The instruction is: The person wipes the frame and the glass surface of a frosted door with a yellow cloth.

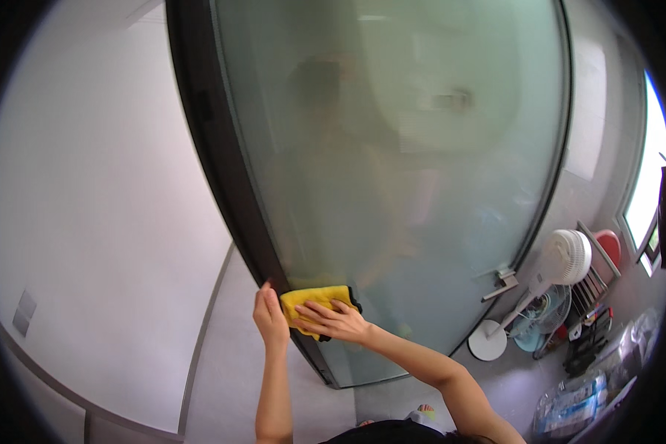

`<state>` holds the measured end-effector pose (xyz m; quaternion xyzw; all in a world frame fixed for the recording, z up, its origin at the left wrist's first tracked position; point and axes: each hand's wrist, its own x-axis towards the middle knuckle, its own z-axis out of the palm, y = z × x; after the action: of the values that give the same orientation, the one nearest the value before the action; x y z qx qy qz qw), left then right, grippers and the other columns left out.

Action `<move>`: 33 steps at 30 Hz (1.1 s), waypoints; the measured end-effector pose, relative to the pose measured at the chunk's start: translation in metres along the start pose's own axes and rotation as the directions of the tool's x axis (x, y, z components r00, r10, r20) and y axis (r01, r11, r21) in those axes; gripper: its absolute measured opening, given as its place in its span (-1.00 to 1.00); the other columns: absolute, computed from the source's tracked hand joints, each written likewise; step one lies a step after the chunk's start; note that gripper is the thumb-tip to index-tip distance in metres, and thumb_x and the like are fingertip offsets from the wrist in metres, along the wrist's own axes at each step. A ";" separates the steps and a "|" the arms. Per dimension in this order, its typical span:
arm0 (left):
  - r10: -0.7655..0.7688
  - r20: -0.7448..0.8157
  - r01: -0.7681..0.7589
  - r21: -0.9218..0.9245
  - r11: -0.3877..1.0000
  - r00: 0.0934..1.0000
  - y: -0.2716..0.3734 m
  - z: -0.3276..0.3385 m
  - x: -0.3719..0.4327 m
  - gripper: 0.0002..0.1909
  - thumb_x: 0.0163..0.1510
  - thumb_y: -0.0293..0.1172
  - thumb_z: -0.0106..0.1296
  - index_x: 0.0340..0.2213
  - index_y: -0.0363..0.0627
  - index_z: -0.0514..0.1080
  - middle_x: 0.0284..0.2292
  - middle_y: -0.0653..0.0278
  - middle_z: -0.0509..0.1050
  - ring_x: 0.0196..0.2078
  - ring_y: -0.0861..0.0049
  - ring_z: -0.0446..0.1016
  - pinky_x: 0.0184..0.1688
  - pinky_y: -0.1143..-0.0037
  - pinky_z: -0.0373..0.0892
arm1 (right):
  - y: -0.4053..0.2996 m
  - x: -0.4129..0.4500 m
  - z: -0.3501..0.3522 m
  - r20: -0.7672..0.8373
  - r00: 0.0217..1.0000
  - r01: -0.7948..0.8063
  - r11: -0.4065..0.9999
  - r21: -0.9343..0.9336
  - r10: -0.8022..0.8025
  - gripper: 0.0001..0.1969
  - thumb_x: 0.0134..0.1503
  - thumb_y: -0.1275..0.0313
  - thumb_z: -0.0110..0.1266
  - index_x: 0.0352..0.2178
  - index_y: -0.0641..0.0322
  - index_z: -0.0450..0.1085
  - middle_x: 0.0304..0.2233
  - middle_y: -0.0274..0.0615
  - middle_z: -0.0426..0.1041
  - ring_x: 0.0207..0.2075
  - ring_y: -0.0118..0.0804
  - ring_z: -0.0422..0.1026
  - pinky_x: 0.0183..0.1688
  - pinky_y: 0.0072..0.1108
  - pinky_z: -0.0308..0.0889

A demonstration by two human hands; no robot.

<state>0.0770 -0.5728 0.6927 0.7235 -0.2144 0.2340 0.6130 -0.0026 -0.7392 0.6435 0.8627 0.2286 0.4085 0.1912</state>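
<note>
A frosted glass door [333, 194] with a dark frame [238, 183] stands before me. My right hand [333, 321] is spread over a folded yellow cloth [311, 294] with black edging, pressing it against the low part of the glass near the frame. The cloth covers the patch of glass under it. My left hand [271, 316] grips the edge of the dark frame just left of the cloth; some of its fingers are hidden. On the door's far right side sits a metal lever handle [500, 284], apart from both hands.
To the right, a white pedestal fan [569, 258] leans beside another fan [552, 308] and a folded rack [591, 283]. Plastic-wrapped packs [571, 405] lie at lower right. A white wall [100, 211] runs along the left, and a window [646, 166] is at far right.
</note>
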 end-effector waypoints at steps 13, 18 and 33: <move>-0.016 -0.068 0.015 -0.012 1.000 0.998 -0.043 0.052 -0.004 -0.46 0.31 -0.20 -0.22 0.12 -0.43 0.15 -0.01 -0.19 0.38 0.03 0.00 0.36 0.10 0.33 0.24 | 0.181 -0.159 -0.121 -0.559 0.564 -0.770 0.632 -0.088 0.608 -0.32 -0.12 0.39 0.21 0.12 0.05 0.29 0.20 0.07 0.21 0.18 0.03 0.21 0.21 -0.20 -0.02; 0.133 -0.289 -0.143 -0.014 0.990 0.948 -0.049 0.075 0.000 -0.57 0.26 -0.28 -0.26 0.01 -0.41 0.26 -0.15 -0.14 0.47 -0.13 0.02 0.46 -0.05 0.30 0.35 | 0.217 -0.206 -0.118 -0.688 -0.071 -0.935 0.193 0.299 0.722 -0.22 -0.13 0.63 0.12 0.21 0.20 0.15 0.22 0.07 0.17 0.11 0.08 0.19 0.16 -0.29 0.06; 0.150 -0.336 -0.126 0.090 0.988 0.930 -0.070 0.071 0.005 -0.50 0.32 -0.22 -0.30 0.07 -0.47 0.19 -0.07 -0.20 0.41 -0.04 0.01 0.40 0.03 0.32 0.29 | 0.048 -0.048 -0.021 -0.232 0.945 -0.266 0.954 -0.138 0.230 -0.37 -0.01 0.28 0.08 0.14 -0.53 0.22 0.23 -0.66 0.18 0.11 -0.58 0.21 0.15 -0.42 -0.05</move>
<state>0.1282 -0.6324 0.6307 0.6754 -0.1471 0.4054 0.5982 -0.0349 -0.8017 0.6510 0.8167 0.1018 0.5372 0.1845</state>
